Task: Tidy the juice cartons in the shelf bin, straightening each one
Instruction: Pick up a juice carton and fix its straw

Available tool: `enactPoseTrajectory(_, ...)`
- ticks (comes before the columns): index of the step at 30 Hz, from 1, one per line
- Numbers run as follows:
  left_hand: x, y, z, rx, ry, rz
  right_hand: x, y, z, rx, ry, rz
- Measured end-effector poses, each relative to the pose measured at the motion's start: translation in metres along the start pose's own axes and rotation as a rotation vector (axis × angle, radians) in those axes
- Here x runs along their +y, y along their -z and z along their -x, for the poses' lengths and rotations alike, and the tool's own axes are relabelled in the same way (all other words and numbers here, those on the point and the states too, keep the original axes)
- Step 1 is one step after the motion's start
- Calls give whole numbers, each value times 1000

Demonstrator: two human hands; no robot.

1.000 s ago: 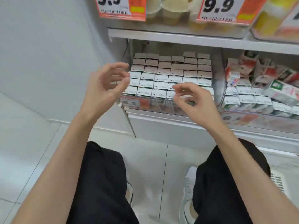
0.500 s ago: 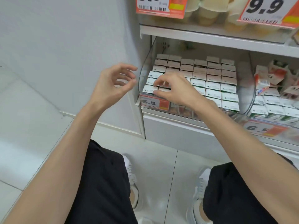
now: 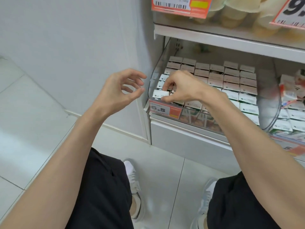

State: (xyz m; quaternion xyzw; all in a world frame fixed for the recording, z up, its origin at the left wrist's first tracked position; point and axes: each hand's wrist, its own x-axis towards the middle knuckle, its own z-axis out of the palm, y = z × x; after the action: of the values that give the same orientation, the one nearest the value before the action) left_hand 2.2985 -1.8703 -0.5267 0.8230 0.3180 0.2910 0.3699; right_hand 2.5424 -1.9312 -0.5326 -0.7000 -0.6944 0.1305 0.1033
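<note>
Your right hand [image 3: 179,86] pinched the top of the front-left carton [image 3: 159,95] in the clear shelf bin [image 3: 152,80], likely to square it into the corner. Your left hand [image 3: 118,90] hovered beside the bin, loosely curled and empty. A second earlier the right hand was over the bin's front middle, while the left had barely shifted.

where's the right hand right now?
Head view, centre: the right hand is in the front-left corner of the clear bin, pinching a carton just above the 6.5 price tag.
</note>
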Motion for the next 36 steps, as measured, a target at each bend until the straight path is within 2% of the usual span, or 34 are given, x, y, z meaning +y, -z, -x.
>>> enactPoseTrajectory(7, 14, -14, 0, -37, -50, 72, -7, 30, 35, 342, 44, -496)
enactPoseTrajectory(11, 32, -29, -3, -146, -115, 134, -12, 28, 77, 484, 33, -688)
enactPoseTrajectory(14, 47, -40, -5, -278, -62, 263, -7, 20, 104, 522, -58, -848)
enactPoseTrajectory(17, 55, -55, -3, -340, 47, 374, -2, 12, 122, 572, -145, -1012)
enactPoseTrajectory(23, 58, -79, -1, -322, 211, 530, 1, -1, 137, 541, -272, -1089)
enactPoseTrajectory(36, 58, -78, -5, -438, 150, 559, 3, -6, 133, 611, -317, -1192)
